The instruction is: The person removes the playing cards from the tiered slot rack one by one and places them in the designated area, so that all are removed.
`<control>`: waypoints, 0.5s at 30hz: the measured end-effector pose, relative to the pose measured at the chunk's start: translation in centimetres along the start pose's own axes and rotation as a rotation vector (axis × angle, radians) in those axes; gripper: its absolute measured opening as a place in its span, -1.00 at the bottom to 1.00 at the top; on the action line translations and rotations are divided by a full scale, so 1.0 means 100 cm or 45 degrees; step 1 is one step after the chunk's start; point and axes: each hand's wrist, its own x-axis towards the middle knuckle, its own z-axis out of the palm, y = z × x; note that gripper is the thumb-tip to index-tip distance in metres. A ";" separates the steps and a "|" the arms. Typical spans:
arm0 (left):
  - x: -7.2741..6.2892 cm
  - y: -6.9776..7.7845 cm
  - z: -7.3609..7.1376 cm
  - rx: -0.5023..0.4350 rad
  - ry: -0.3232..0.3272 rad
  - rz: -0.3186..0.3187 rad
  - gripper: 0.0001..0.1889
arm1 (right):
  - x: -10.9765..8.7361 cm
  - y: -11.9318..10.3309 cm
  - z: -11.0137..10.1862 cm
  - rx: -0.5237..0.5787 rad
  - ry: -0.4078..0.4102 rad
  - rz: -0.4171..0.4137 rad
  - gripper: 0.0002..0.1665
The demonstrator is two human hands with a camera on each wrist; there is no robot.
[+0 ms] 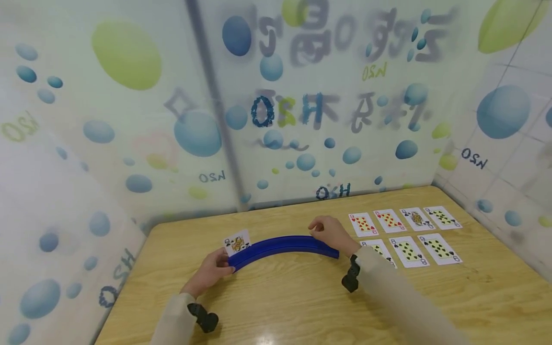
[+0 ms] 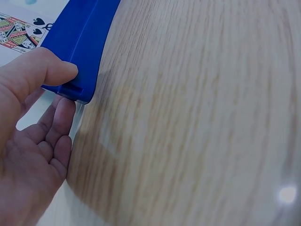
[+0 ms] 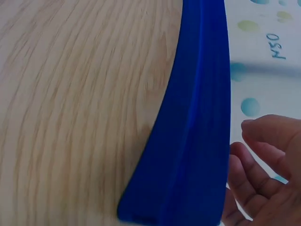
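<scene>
A curved blue playing-card holder point(image 1: 282, 245) arcs across the middle of the table. My left hand point(image 1: 211, 270) grips its left end; in the left wrist view the thumb point(image 2: 61, 73) lies on top and fingers are beneath. A queen of spades point(image 1: 237, 243) stands tilted at that end, its lower edge hidden by the holder. Near the holder's right end is my right hand point(image 1: 334, 235), its fingers loosely bent. In the right wrist view those fingers point(image 3: 247, 172) are beside the holder's far side with nothing between them.
Several face-up playing cards point(image 1: 405, 251) lie in two rows at the table's right; the right forearm partly covers the nearest one. The wooden table point(image 1: 284, 297) meets a patterned wall sheet point(image 1: 276, 158) at the back, with more sheeting left and right.
</scene>
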 end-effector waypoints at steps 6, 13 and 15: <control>-0.002 0.002 -0.002 0.001 -0.024 0.021 -0.50 | 0.013 -0.016 0.025 0.022 -0.058 -0.092 -0.84; -0.001 0.004 -0.002 -0.002 -0.042 0.027 -0.48 | 0.025 -0.034 0.046 0.096 -0.104 -0.132 -0.83; -0.001 0.005 -0.001 0.001 -0.040 0.023 -0.48 | 0.029 -0.039 0.051 0.098 -0.119 -0.153 -0.83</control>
